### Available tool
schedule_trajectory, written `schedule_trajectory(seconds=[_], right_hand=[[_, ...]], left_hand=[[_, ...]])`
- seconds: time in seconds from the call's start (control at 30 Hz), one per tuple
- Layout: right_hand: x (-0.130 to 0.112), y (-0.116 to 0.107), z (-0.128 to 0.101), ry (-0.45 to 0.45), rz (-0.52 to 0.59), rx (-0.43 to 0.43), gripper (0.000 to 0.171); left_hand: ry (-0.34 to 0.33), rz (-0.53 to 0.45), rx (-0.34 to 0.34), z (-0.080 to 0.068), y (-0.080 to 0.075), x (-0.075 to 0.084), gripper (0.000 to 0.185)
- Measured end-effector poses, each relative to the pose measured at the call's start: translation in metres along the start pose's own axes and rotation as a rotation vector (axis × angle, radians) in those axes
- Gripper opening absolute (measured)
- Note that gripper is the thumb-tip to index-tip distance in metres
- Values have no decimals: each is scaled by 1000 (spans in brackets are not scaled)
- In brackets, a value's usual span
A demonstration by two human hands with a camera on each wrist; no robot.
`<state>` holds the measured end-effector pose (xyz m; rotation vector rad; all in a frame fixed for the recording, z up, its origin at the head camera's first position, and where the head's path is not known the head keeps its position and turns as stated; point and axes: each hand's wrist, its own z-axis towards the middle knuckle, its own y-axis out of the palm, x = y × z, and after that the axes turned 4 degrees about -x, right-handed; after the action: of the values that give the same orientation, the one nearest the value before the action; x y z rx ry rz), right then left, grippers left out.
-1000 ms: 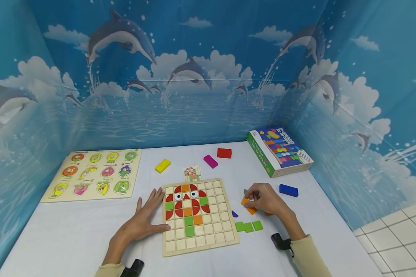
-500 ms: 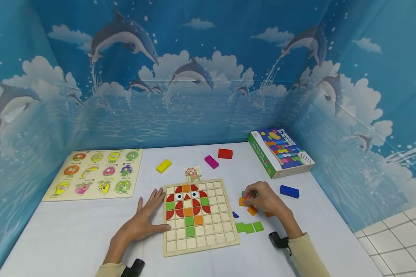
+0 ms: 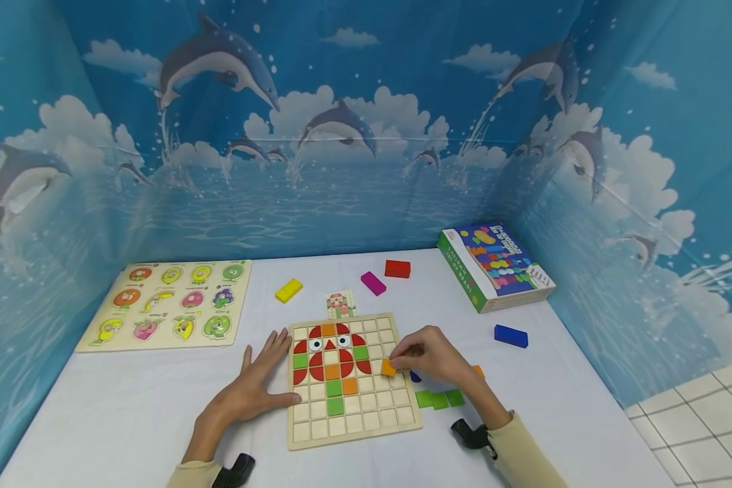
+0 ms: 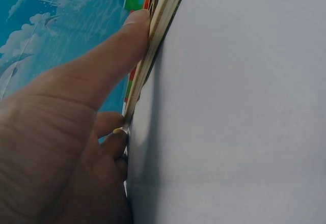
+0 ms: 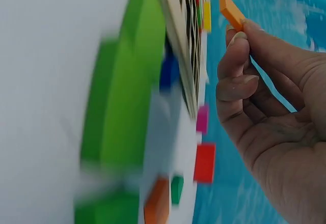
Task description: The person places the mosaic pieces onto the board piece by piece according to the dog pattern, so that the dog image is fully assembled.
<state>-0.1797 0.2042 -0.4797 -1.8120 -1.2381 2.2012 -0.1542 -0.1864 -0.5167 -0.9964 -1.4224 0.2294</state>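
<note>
**Me:** Status: my right hand is pinching an orange square tile at its fingertips, hovering over the right side of the wooden grid board. My left hand is lying flat, fingers straight, bracing the board's left edge.

**Partner:** Risks?

**Me:** Pinch is looking shallow, so I'm thinking the tile could be slipping out or landing tilted across a cell wall. Wrist is also passing just over the green tiles and the small blue piece to the right, so a low sweep could be scattering them.
</note>
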Motion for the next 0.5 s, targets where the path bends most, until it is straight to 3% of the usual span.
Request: schedule_trajectory(seconds=[0.2, 0.5], right_hand=[[-14, 20, 11, -41, 18, -68, 5], [-19, 36, 20, -110, -59, -110, 5]], left_hand=[[6, 2, 3, 0, -1, 0, 119], [3, -12, 0, 1, 0, 0, 120]])
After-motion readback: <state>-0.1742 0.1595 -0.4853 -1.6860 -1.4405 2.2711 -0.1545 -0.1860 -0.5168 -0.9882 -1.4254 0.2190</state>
